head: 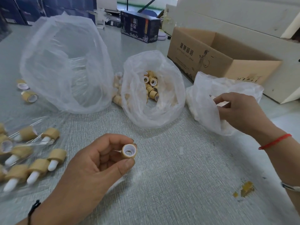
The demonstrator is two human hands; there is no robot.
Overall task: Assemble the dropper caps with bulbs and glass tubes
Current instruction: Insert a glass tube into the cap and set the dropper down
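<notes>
Your left hand [90, 166] pinches a tan cap w/ white liner [129, 151]; right hand [240, 111] grips a crumpled clear bag [209, 101]; clear bag of tan caps [146, 114] sits between on the bench [178, 176].

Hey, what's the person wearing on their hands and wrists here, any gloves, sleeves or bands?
No gloves: both hands are bare, and no sleeves show on the forearms. The left hand has a thin black cord tied round its wrist. The right hand has a thin red string bracelet at the wrist, and further up that forearm a pale band shows at the picture's edge, too cut off to identify.
</notes>
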